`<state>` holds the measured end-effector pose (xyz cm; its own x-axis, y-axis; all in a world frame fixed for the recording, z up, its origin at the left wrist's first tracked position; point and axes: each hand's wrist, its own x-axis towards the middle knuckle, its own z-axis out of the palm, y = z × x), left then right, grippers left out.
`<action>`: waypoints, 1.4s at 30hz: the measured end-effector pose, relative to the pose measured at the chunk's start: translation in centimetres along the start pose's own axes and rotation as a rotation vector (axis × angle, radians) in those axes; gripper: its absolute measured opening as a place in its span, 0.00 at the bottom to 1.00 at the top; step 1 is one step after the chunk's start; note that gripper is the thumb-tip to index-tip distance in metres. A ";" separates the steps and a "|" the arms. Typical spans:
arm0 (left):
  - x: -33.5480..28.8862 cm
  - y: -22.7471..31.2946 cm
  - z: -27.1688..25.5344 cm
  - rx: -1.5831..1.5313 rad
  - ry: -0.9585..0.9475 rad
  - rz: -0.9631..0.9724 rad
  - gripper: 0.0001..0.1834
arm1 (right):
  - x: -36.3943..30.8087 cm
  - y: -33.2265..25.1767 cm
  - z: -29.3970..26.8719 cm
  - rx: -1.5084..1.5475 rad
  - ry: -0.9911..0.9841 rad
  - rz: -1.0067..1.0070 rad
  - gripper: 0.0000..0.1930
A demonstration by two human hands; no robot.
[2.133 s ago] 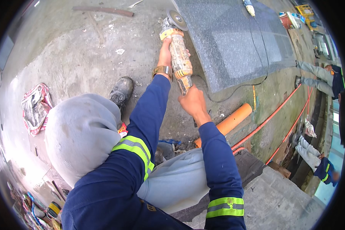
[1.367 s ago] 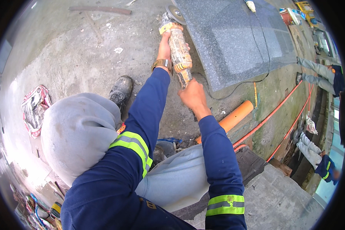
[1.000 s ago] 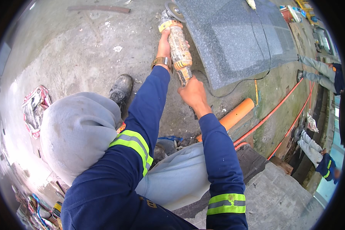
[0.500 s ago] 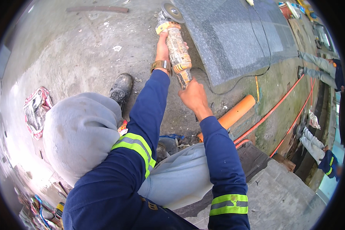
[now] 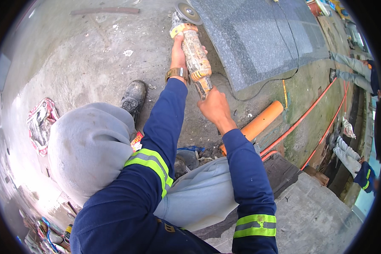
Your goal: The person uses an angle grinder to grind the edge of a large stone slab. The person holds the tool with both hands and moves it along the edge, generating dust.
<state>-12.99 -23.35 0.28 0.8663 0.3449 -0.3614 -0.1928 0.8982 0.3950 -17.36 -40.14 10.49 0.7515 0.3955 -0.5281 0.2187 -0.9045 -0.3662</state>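
Both hands grip a grinder [image 5: 192, 51]: left hand [image 5: 178, 53] near its head, right hand [image 5: 213, 108] at its tail. Its disc [image 5: 188, 12] meets the grey stone slab's [image 5: 258, 38] edge; no finished cut shows.

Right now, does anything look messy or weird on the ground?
Yes. A crumpled printed bag lies loose on the concrete, and an orange pipe lies slanted beside the granite slab. The angle grinder in both hands is heavily caked in dust.
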 end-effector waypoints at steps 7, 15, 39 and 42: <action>0.3 0.1 0.4 0.018 0.016 0.006 0.35 | 0.5 0.0 0.0 -0.015 0.012 0.001 0.21; 1.3 0.2 0.1 0.005 -0.005 0.014 0.35 | 1.3 0.0 0.0 -0.014 0.023 -0.005 0.21; 1.5 0.3 0.5 0.012 0.030 0.008 0.35 | 1.8 -0.2 -0.1 0.006 0.027 0.021 0.26; 1.3 0.4 0.3 0.009 -0.013 0.009 0.35 | 1.5 -0.1 -0.1 -0.007 0.024 -0.008 0.23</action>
<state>-11.80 -22.63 0.20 0.8703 0.3494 -0.3472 -0.1965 0.8926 0.4057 -16.24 -39.48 9.81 0.7646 0.3989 -0.5063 0.2293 -0.9024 -0.3648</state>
